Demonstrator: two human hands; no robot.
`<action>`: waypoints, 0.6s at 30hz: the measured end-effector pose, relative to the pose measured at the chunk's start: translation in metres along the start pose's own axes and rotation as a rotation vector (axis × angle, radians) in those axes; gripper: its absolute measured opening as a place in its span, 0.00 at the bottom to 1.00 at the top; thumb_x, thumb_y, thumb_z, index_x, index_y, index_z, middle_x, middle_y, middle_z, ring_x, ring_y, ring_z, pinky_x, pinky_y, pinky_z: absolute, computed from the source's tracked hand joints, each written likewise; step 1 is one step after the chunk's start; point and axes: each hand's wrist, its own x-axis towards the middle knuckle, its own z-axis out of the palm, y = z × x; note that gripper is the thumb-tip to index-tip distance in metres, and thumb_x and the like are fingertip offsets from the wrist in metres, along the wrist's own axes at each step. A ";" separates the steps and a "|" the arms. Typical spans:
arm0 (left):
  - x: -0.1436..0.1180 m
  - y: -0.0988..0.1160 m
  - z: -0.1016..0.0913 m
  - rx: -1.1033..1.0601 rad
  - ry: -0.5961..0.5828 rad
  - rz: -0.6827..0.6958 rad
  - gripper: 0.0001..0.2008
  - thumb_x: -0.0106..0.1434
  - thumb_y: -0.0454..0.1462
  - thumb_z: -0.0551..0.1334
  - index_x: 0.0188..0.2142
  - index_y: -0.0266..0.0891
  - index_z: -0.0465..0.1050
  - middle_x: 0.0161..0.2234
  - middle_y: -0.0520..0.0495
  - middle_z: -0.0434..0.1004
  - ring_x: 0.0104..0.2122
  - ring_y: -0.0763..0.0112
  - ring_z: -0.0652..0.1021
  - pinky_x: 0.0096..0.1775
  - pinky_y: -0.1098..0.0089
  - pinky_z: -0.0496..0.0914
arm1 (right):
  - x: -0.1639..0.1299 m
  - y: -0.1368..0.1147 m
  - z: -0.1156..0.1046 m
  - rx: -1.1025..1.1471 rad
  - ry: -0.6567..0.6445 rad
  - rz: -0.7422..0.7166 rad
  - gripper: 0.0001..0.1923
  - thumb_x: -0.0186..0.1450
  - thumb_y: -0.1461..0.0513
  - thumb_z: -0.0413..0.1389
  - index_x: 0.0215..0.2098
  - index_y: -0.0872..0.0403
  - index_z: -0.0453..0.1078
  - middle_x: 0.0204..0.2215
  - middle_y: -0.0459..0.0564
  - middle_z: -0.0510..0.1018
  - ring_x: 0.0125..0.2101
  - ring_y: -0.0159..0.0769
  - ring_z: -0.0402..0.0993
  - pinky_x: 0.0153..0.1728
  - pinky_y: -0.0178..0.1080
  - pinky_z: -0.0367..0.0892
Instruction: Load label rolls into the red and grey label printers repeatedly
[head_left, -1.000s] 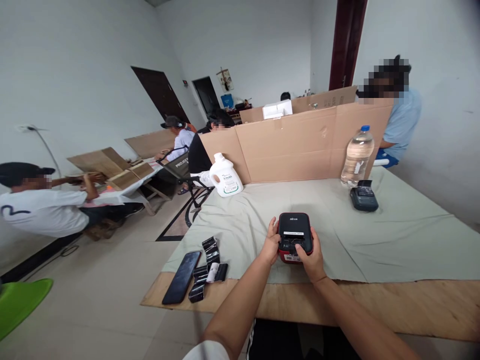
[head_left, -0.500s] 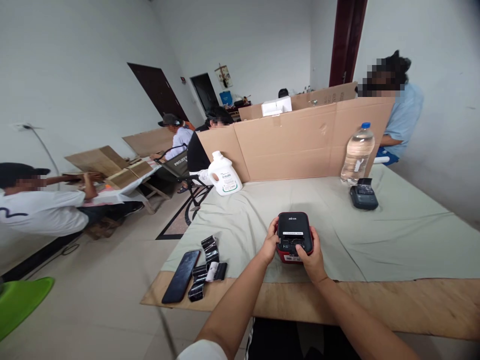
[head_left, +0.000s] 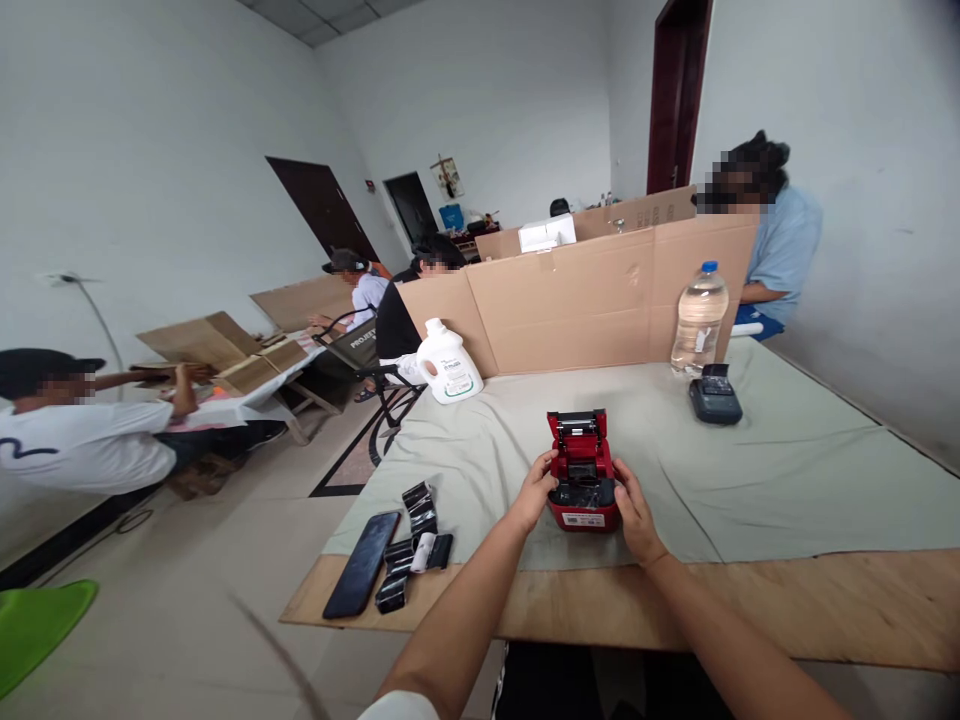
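Hands, left [head_left: 536, 487] and right [head_left: 632, 505], clasp the open red printer [head_left: 583, 480] from both sides; its front label is unreadable.

Printer [head_left: 583, 478] sat on cloth [head_left: 787, 470], between both hands; phone [head_left: 363, 563] lay left (bottle [head_left: 697, 318] behind, right).

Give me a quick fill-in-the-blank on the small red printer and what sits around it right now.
1. The lid of the small red label printer stands ____.
2. The left hand and right hand hold the printer at its two ____.
3. The black smartphone lies to the ____ of the printer.
4. The clear plastic water bottle has a ____ cap.

Missing words: open; sides; left; blue
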 end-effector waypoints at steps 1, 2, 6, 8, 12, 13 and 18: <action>0.001 0.005 0.001 0.104 0.035 0.045 0.27 0.49 0.31 0.56 0.50 0.42 0.68 0.49 0.46 0.73 0.48 0.61 0.72 0.50 0.60 0.65 | 0.000 0.003 -0.004 -0.017 0.017 0.010 0.27 0.66 0.48 0.46 0.58 0.51 0.61 0.57 0.55 0.68 0.55 0.43 0.66 0.56 0.48 0.61; 0.004 0.011 0.002 0.222 0.070 0.115 0.24 0.50 0.31 0.57 0.48 0.42 0.70 0.48 0.47 0.73 0.48 0.61 0.71 0.51 0.60 0.64 | 0.000 0.005 -0.006 -0.045 0.038 0.019 0.26 0.66 0.47 0.45 0.55 0.52 0.63 0.54 0.56 0.71 0.52 0.43 0.68 0.54 0.48 0.63; 0.027 0.029 0.015 0.609 0.024 0.309 0.17 0.51 0.30 0.59 0.40 0.44 0.75 0.44 0.46 0.75 0.50 0.58 0.70 0.56 0.58 0.58 | -0.002 0.008 -0.009 -0.144 0.070 -0.004 0.24 0.66 0.46 0.45 0.46 0.54 0.69 0.44 0.57 0.76 0.46 0.45 0.70 0.51 0.52 0.64; 0.044 0.029 0.024 0.674 -0.072 0.278 0.15 0.48 0.29 0.61 0.36 0.45 0.77 0.39 0.47 0.77 0.47 0.56 0.72 0.57 0.56 0.56 | -0.003 0.006 -0.009 -0.167 0.064 -0.015 0.24 0.65 0.46 0.45 0.44 0.54 0.69 0.43 0.57 0.76 0.45 0.45 0.71 0.50 0.52 0.64; 0.075 0.013 0.041 0.710 -0.140 0.206 0.14 0.35 0.23 0.67 0.17 0.43 0.70 0.25 0.47 0.76 0.46 0.49 0.73 0.59 0.50 0.49 | -0.003 0.004 -0.010 -0.189 0.068 0.004 0.24 0.66 0.45 0.44 0.44 0.54 0.69 0.41 0.57 0.77 0.43 0.45 0.72 0.46 0.50 0.67; 0.080 0.009 0.044 0.719 -0.142 0.196 0.15 0.34 0.23 0.67 0.14 0.42 0.67 0.24 0.46 0.75 0.48 0.46 0.72 0.59 0.49 0.47 | -0.003 0.004 -0.011 -0.190 0.066 0.009 0.24 0.66 0.45 0.44 0.43 0.54 0.69 0.41 0.57 0.77 0.42 0.45 0.72 0.45 0.49 0.67; 0.078 0.005 0.048 0.751 -0.106 0.185 0.12 0.37 0.27 0.68 0.14 0.41 0.66 0.31 0.41 0.77 0.54 0.43 0.66 0.60 0.49 0.43 | -0.002 0.003 -0.014 -0.214 0.052 0.034 0.24 0.65 0.45 0.45 0.43 0.54 0.70 0.39 0.56 0.78 0.40 0.44 0.73 0.44 0.49 0.68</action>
